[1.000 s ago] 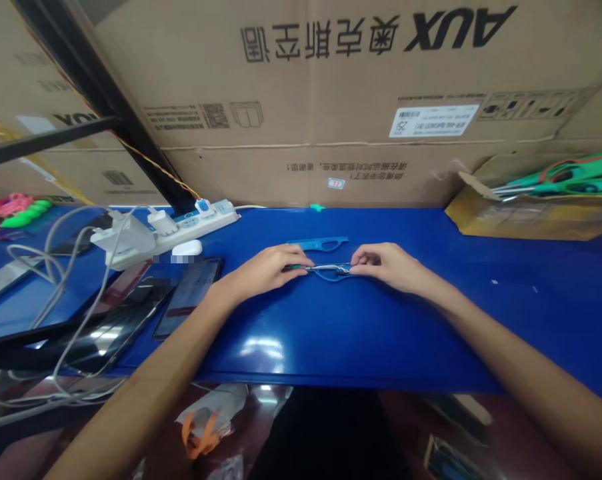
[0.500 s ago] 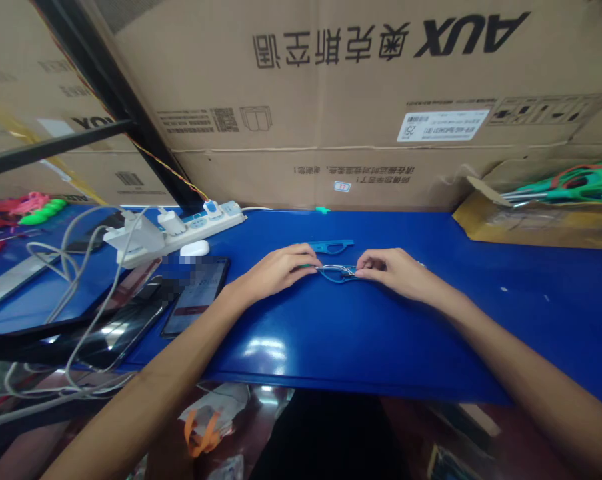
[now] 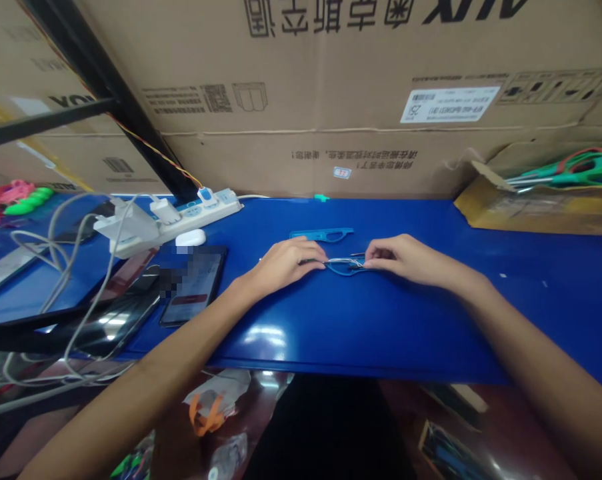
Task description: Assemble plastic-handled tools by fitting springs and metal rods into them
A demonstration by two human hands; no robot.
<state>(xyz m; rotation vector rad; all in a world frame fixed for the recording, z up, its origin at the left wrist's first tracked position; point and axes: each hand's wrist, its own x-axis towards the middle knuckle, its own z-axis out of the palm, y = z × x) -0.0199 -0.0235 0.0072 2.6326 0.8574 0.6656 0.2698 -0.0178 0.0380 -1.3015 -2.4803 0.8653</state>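
Between my hands is a blue plastic half-shell (image 3: 341,270) with a curved loop-like edge, and thin white wires (image 3: 341,260) run along it. My left hand (image 3: 291,265) has its thumb and fingers closed on the shell's left end, which they cover. At the other end my right hand (image 3: 405,259) pinches with thumb and forefinger where the wires meet the shell; the exact spot under the fingertips is hidden. Just beyond lies a second blue plastic piece (image 3: 319,235) with an oval opening, flat on the table and untouched.
A white power strip (image 3: 181,227) with chargers and loose cables occupies the left of the blue table (image 3: 361,327). Near it lie a white earbud case (image 3: 190,238) and a phone (image 3: 195,283). An open carton (image 3: 535,210) of green-handled scissors stands back right, before a large cardboard box (image 3: 281,153).
My right hand has shifted slightly right and its fingers have changed position at the shell's right end. My left hand still grips the left end. The whole view has tilted a little downward.
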